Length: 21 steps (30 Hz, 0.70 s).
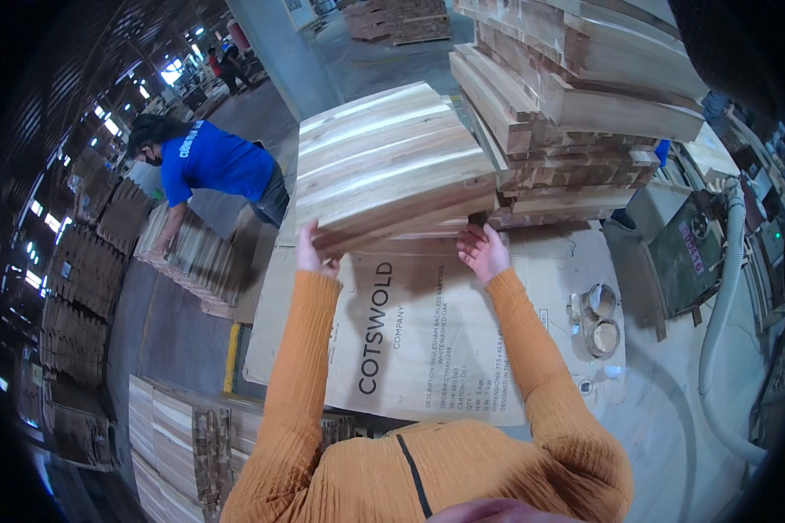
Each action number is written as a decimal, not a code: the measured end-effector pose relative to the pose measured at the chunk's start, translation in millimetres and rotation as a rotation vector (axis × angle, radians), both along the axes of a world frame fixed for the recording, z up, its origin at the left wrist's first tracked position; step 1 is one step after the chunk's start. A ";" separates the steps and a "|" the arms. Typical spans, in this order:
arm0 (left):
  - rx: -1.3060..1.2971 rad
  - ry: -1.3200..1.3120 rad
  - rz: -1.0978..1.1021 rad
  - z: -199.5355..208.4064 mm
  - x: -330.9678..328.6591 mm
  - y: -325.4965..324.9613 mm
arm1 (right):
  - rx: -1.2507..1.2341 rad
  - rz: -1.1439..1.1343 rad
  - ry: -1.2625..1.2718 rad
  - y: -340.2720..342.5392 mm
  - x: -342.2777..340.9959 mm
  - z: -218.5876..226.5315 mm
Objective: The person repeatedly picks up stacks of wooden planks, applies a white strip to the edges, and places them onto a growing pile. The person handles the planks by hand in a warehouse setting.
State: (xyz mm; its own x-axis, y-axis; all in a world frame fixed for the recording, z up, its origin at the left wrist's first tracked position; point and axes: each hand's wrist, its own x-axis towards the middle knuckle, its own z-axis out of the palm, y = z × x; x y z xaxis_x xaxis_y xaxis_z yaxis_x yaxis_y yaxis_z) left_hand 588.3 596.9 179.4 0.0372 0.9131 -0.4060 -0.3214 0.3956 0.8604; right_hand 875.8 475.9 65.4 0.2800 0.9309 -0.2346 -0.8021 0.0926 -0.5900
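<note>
A thick wooden panel point(392, 144), made of light and brown strips glued side by side, lies before me over a flattened cardboard sheet point(349, 375). My left hand point(316, 253) grips its near left corner, with the thumb at the side and fingers partly hidden under the edge. By the near right corner is my right hand point(484, 253), palm turned up and fingers loosely curled and apart. Nothing shows in that palm; whether its fingertips touch the panel's underside I cannot tell.
Stacked wooden panels point(576, 113) rise at the right, close beside the panel. Two round containers point(600, 338) sit on the cardboard's right side. A pale hose point(728, 296) hangs further right. A person in a blue shirt point(222, 161) bends over boards point(205, 261) at left. More boards point(161, 436) stand lower left.
</note>
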 end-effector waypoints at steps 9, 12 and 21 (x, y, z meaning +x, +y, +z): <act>0.068 -0.066 -0.012 -8.2 -114.1 -83.0 | 0.213 0.358 0.028 50.9 29.4 24.1; 0.088 -0.012 0.033 -42.1 -149.6 -118.0 | 0.112 0.430 -0.028 64.6 -15.5 38.1; 0.255 -0.016 0.104 -94.5 -196.3 -250.9 | 0.321 0.282 -0.086 -51.9 -94.6 8.9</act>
